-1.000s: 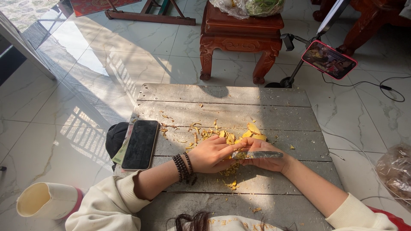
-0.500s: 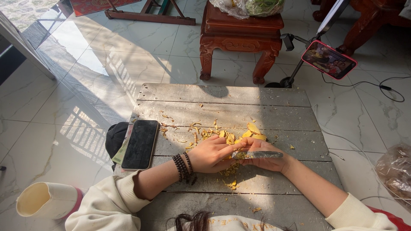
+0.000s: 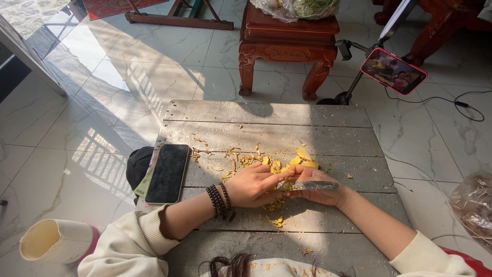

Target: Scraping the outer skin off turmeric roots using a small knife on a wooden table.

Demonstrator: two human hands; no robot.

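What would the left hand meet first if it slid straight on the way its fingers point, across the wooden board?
The left hand points right, toward the right hand holding the knife. It would likely meet that hand and blade almost at once; they already seem to touch, though the contact is hard to judge from above.

Your cupped left hand (image 3: 254,183) and right hand (image 3: 312,184) hide whatever they pinch under the grey metal blade (image 3: 307,185), whose handle you cannot see.
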